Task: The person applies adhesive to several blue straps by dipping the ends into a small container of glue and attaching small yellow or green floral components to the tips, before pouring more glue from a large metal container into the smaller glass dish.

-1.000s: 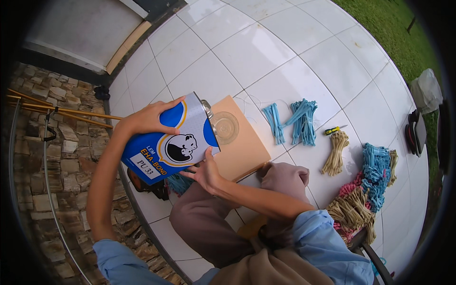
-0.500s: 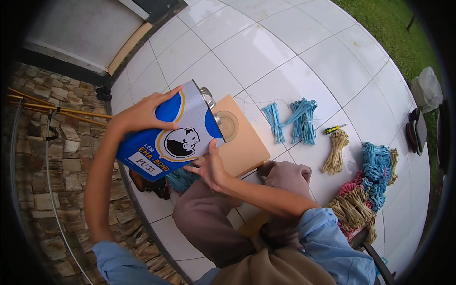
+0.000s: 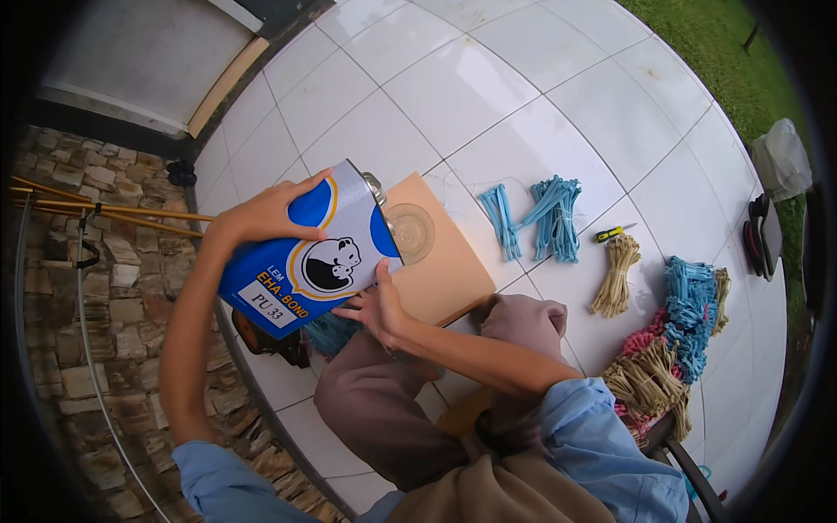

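A large rectangular metal glue can, blue and silver with a panda picture, is held tilted in front of me. My left hand clasps its upper left side, thumb across the label face. My right hand grips its lower right edge, with the thumb on the face and the other fingers along the edge. The metal handle and cap at the can's top lean over a round clear glass dish. Part of that dish is hidden behind the can. Under the dish is a tan box-like board. Whether any glue flows I cannot tell.
Light-blue cord bundles, a yellow-black screwdriver and a beige cord bundle lie on the white tiles to the right. Farther right is a pile of blue, beige and pink bundles. Bamboo poles reach in from the left.
The can has dropped slightly in the picture, its top edge a little lower. Both hands keep their hold on it. The whole view has shifted slightly.
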`<state>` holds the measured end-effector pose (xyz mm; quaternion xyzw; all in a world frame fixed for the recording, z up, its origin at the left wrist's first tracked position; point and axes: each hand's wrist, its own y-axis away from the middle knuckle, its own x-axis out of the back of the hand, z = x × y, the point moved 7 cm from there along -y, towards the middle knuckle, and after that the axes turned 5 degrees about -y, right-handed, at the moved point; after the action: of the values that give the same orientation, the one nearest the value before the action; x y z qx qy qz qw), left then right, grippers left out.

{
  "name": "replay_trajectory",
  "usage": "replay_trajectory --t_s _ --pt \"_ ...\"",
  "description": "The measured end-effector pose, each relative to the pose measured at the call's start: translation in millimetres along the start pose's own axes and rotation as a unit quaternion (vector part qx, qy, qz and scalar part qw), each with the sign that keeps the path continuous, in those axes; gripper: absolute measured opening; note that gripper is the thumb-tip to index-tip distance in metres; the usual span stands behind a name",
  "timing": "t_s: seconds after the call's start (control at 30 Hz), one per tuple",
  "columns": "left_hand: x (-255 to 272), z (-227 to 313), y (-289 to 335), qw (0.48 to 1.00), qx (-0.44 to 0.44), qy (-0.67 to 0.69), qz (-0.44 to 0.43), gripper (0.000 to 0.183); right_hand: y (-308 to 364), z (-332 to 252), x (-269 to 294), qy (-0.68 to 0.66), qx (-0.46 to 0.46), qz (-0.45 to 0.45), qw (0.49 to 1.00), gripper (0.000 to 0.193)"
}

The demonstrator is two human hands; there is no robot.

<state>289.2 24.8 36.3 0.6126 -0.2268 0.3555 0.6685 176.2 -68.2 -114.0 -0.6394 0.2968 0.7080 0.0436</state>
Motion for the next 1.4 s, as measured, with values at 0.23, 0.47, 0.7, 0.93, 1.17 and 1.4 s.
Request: replay_trajectory --t_s 0.23,0.47,0.7,0.93,1.17,1.4 --pt "-4.1 4.9 9.3 0.998 -0.014 0.047 -0.033 0.100 12.5 6.7 -2.7 -0.014 -0.008 0.020 1.000 0.084" --pt "8.4 28.9 21.2 0.997 0.018 -0.068 -0.038 0.103 29.2 8.2 -18.7 -0.058 0.013 -0.025 0.998 0.085" --pt "34.1 59.3 31.1 0.989 0.018 -0.144 -0.027 0.099 30.5 5.6 -38.6 -0.116 0.039 -0.077 0.989 0.084" --pt "20.1 51.8 10.1 0.992 -0.013 -0.119 -0.041 0.103 20.8 3.4 -24.4 -0.100 0.065 -0.048 0.992 0.084" --pt "-1.1 41.4 -19.2 0.994 -0.058 -0.075 -0.051 0.101 14.3 -6.7 6.6 -0.058 0.086 0.023 0.994 0.084" --pt "6.3 26.0 -14.4 0.995 -0.066 -0.068 -0.017 0.100 1.1 -4.1 -0.8 -0.043 0.081 0.014 0.996 0.084"
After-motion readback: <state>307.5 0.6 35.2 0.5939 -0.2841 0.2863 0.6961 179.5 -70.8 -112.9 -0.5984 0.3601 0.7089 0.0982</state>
